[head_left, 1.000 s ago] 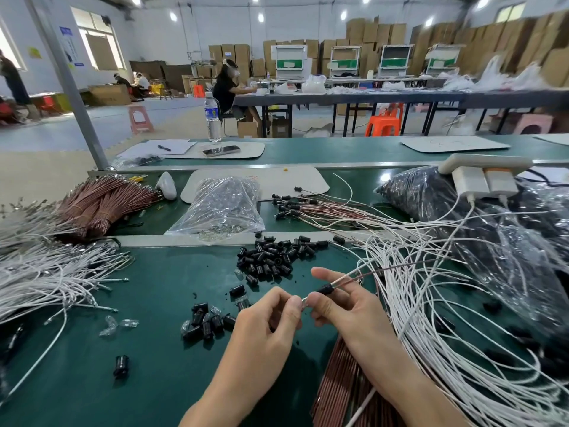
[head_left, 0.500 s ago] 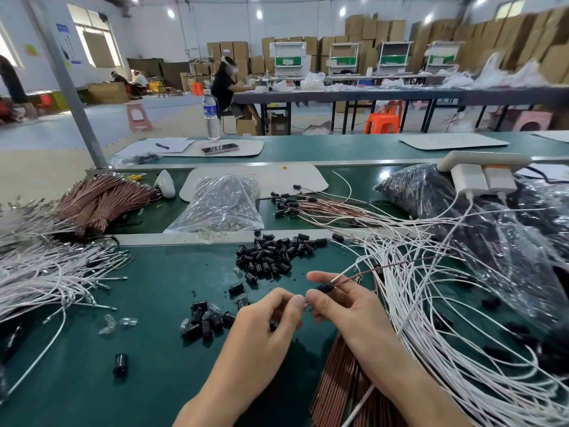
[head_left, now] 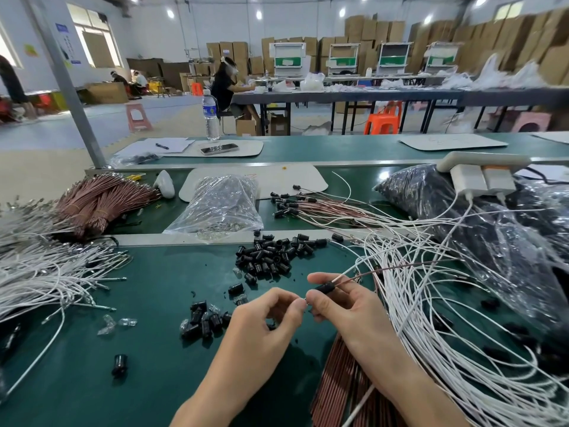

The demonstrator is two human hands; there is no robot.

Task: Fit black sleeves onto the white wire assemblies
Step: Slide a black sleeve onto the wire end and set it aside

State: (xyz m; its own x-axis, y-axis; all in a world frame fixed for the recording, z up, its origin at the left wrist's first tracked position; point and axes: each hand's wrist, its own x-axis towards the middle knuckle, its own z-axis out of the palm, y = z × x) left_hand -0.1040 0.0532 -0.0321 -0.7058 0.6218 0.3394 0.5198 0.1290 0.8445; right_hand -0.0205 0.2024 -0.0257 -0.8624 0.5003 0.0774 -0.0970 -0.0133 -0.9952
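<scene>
Sleeve [head_left: 327,287] in right hand [head_left: 346,308], left hand [head_left: 266,318] pinching tip [head_left: 304,299], wires [head_left: 40,272] flanking

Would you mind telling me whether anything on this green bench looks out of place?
One small black plastic sleeve lies alone at the front left of the green bench, well apart from the heaps of black sleeves. A few clear plastic pieces are also strewn loose near the bundle of white wires. Nothing looks damaged.

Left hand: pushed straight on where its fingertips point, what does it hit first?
Likely the right hand: the left hand points toward its thumb, which pinches a small black sleeve on a thin white wire. Hardly any gap shows; depth unclear.
</scene>
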